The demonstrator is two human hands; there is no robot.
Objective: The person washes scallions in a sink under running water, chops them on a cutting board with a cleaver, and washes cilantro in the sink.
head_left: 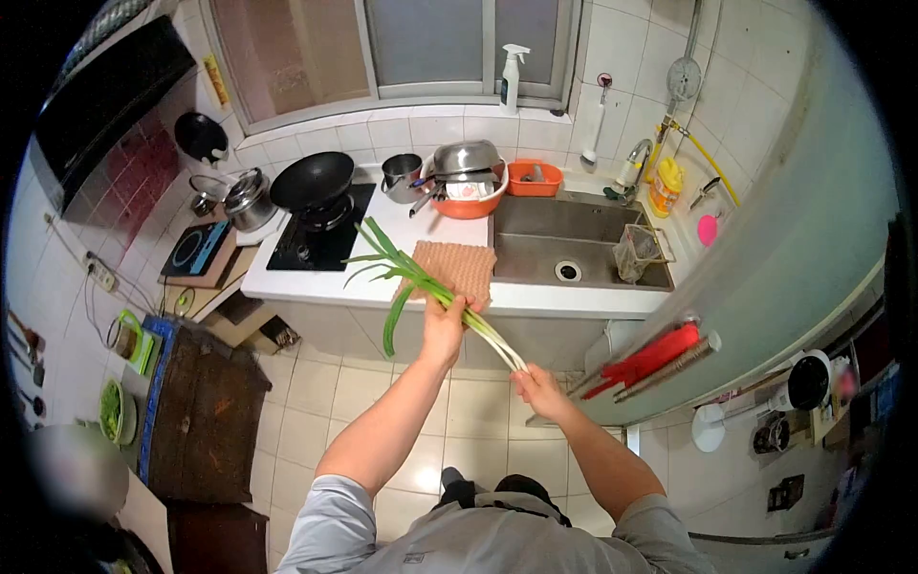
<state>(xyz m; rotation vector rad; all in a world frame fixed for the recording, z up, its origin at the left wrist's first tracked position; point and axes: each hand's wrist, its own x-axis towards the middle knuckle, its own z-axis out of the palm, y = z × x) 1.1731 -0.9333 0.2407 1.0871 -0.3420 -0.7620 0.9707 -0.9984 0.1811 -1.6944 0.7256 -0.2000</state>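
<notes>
A bunch of green onions (483, 330) stretches slantwise in front of me, its green leaves toward the upper left and its white ends toward the lower right. My left hand (443, 328) is closed around the middle of the stalks. Lower down, my right hand (538, 389) grips the white ends, where the fingers hide the tips. Beneath the leaves, a tan textured mat (464, 263) lies at the counter's front edge. One bent leaf hangs down left of my left hand.
To the right is a steel sink (535, 230) with a small caddy (639, 253) in it. A black wok (313, 180) sits on the stove (296, 251). Behind the mat stands an orange basin (469, 207) with steel bowls. A wooden chest (206, 411) stands at left.
</notes>
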